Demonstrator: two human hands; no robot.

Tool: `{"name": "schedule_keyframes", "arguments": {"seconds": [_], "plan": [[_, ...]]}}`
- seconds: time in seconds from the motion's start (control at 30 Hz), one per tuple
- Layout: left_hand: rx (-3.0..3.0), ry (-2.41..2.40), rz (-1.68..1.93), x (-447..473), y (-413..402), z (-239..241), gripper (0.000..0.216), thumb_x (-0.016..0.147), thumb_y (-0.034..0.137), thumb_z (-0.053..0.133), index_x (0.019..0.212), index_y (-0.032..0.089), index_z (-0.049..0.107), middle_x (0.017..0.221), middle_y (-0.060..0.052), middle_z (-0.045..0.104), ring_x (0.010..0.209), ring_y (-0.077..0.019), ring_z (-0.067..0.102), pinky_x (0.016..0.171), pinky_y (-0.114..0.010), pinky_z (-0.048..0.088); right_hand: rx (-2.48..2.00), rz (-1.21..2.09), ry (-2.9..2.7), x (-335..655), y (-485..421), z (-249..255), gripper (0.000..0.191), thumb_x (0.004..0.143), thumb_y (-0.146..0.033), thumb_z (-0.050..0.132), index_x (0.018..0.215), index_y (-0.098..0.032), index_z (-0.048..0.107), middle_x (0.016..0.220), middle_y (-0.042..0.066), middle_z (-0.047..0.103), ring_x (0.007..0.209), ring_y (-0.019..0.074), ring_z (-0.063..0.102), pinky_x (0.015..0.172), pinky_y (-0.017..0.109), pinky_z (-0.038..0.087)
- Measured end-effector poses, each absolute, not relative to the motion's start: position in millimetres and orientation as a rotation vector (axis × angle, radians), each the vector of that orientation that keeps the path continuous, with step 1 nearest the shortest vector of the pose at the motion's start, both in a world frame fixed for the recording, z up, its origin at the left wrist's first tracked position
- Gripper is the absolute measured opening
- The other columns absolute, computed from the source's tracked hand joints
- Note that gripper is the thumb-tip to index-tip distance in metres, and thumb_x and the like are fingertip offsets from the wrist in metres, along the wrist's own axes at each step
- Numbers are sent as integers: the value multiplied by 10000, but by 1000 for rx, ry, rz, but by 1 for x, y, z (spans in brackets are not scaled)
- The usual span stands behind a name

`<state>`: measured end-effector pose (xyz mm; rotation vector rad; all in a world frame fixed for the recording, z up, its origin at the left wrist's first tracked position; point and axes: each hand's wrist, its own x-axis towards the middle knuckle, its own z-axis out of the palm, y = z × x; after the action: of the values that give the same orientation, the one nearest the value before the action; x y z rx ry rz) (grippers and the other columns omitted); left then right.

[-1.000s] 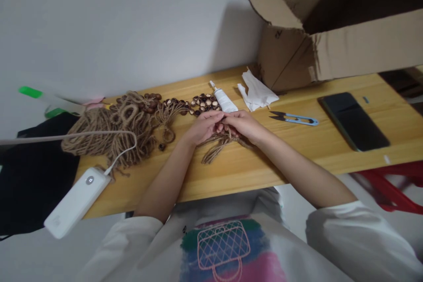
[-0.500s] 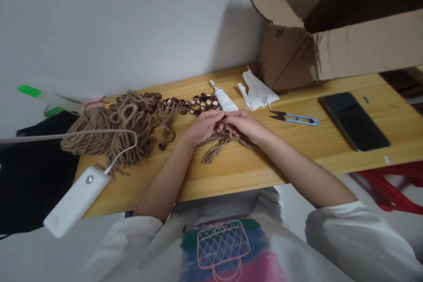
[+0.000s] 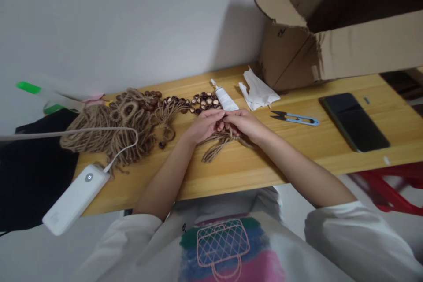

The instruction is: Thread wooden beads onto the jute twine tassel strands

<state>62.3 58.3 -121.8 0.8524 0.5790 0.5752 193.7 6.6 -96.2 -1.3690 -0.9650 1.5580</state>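
My left hand [image 3: 205, 127] and my right hand [image 3: 246, 124] meet over the middle of the table, fingertips pinched together. Both are closed on jute twine [image 3: 216, 149], whose loose strands trail out below the fingers onto the wood. A small dark bit shows between the fingertips, too covered to make out. Just beyond my hands lie a white glue tube [image 3: 225, 98] with a nozzle and a cluster of brown, pale-faced bead-like pieces [image 3: 205, 101]. Blue-handled thread snips [image 3: 294, 118] lie to the right of my right hand.
A heap of jute twine [image 3: 109, 128] covers the table's left side, near a white power bank [image 3: 76, 198] with a cable. Crumpled tissue [image 3: 259, 90] lies by a large open cardboard box [image 3: 287, 53] at the back right. A phone [image 3: 355, 121] rests at the right.
My hands keep the same pinched hold, with hardly any finger movement. The whole view has shifted very slightly.
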Motion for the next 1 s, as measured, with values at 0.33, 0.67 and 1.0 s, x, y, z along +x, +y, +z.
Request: {"name": "schedule_keyframes", "arguments": {"seconds": [0.33,0.67,1.0], "plan": [[862,610,580,63,58,-119,122,731,207,739,710,92,703,485,4,581,431,-40,494,441,-143,359,-1386,1560,-959,193,7,-95,233,726,-201,515,542,-119,631,362,-45,481,272,30,297,300,164,206],[868,593,577,63,58,-122,142,702,224,761,706,97,699,505,5,597,440,-41,505,451,-144,367,-1400,1563,-952,194,6,-94,225,737,-172,522,548,-115,631,367,-46,474,276,28,295,301,157,206],[873,612,575,62,59,-123,140,715,223,752,719,91,708,519,-3,590,449,-43,492,456,-159,353,-1345,1567,-970,196,6,-97,210,720,-195,543,551,-117,640,383,-26,508,286,33,306,304,166,205]]}}
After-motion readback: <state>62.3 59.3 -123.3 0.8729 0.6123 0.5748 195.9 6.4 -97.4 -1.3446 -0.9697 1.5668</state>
